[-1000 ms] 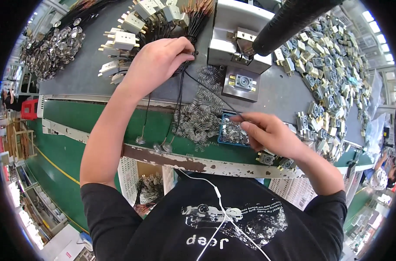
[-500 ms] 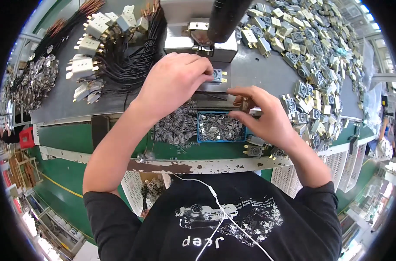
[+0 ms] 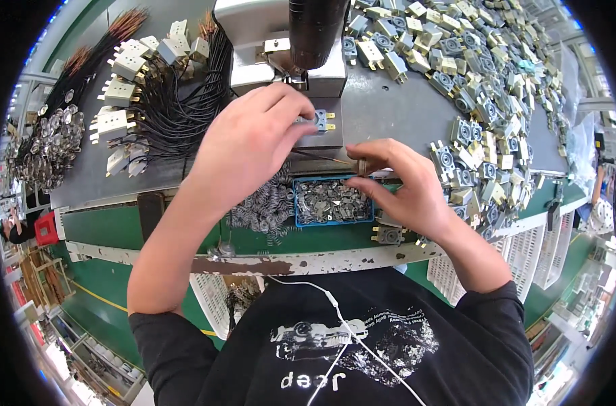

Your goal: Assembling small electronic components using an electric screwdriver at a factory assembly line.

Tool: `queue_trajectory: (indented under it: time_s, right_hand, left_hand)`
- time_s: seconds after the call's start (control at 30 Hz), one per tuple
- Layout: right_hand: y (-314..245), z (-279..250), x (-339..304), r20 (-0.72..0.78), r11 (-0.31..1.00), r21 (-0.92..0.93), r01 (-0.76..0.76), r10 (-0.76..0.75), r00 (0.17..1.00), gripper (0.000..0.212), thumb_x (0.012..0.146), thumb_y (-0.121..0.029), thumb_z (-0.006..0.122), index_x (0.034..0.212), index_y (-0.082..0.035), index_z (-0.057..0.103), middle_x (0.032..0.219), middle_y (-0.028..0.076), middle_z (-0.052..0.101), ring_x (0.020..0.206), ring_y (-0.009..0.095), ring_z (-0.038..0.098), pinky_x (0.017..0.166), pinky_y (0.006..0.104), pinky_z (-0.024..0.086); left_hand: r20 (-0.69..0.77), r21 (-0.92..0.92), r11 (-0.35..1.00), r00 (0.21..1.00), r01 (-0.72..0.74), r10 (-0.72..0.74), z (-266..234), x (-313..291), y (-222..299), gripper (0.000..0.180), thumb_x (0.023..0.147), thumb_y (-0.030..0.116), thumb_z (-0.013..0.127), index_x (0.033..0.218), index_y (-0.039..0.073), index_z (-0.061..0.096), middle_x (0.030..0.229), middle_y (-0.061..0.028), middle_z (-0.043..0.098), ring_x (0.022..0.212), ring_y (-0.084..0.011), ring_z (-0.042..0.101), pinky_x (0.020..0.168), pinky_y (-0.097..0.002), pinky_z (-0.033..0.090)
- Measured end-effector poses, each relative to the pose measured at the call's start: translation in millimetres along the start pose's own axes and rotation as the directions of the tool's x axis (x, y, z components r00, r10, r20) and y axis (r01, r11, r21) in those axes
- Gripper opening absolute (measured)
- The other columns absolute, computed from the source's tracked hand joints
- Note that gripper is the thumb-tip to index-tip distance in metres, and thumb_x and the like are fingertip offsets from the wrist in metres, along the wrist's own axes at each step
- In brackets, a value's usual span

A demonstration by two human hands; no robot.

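My left hand is curled over a small grey plug housing with brass pins pointing right, its fingertips at the housing's left end. The housing lies on a flat metal block in front of the bench machine. The left fingertips are slightly blurred, and the palm hides part of the block. My right hand pinches a small brownish piece between thumb and fingers; its kind is not clear. A thin dark wire runs left from that piece. Below sits a blue tray of small metal parts.
Coil springs are heaped left of the tray. White plugs on black cables lie at the left, beside shiny metal discs. Many grey and cream housings cover the right. The machine's dark cylinder stands ahead.
The view has shifted, so the bench things sit farther left. The right fingers have closed in around the brownish piece, and the wire beside it shows more plainly. My left hand stays by the housing.
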State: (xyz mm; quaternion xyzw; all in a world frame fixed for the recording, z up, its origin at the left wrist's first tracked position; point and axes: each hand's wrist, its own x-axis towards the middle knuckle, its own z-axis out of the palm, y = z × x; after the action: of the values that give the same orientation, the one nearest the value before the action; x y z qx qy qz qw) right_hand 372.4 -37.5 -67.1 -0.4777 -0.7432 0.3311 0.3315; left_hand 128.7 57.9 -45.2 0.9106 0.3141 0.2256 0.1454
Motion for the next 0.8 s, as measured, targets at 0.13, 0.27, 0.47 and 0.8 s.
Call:
queue_trajectory:
  time_s: [0.13,0.27,0.47,0.8]
  right_hand:
    - [-14.4,-3.0,10.6,-0.044,0.998,-0.054,0.027,-0.030,0.999,0.043,0.088,0.000,0.078,0.130,-0.003,0.066,0.107,0.012,0.073,0.091,0.019,0.074,0.082,0.0312,0.059]
    - [-12.7,-18.6,29.8,0.201,0.977,0.101,-0.187,0.164,0.966,0.035,0.098,-0.009,0.071,0.131,-0.001,0.064,0.105,0.008,0.075,0.094,0.014,0.073,0.086,0.0307,0.057]
    - [0.5,-6.3,41.3,0.376,0.742,0.523,-0.419,0.241,0.895,0.041,0.109,-0.017,0.056,0.144,0.004,0.050,0.122,0.017,0.071,0.112,0.021,0.070,0.099,0.0350,0.057]
    - [-1.9,2.2,47.5,0.468,0.520,0.684,-0.512,0.226,0.855,0.045,0.112,-0.019,0.046,0.150,0.005,0.043,0.133,0.022,0.065,0.121,0.029,0.067,0.105,0.0396,0.056]
  left_hand:
    - [0.036,-0.102,0.989,0.993,-0.104,0.108,-7.1,-19.4,7.6,0.029,0.085,0.012,0.078,0.112,0.006,0.070,0.098,-0.0103,0.067,0.090,-0.0309,0.066,0.079,-0.0403,0.054]
    - [0.159,-0.170,0.984,0.984,-0.052,0.080,-22.5,-24.1,-8.8,0.025,0.085,0.006,0.075,0.110,0.007,0.073,0.088,-0.0108,0.065,0.082,-0.0308,0.064,0.072,-0.0414,0.052]
    - [0.156,-0.147,0.989,0.986,-0.034,0.057,-41.5,-25.8,-4.3,0.024,0.085,0.002,0.071,0.109,0.006,0.072,0.086,-0.0118,0.062,0.083,-0.0319,0.064,0.071,-0.0413,0.052]
    - [0.122,-0.154,0.987,0.990,-0.050,0.069,-45.6,-28.9,-10.4,0.014,0.090,0.006,0.068,0.103,0.001,0.069,0.089,-0.0130,0.063,0.088,-0.0322,0.065,0.076,-0.0404,0.052]
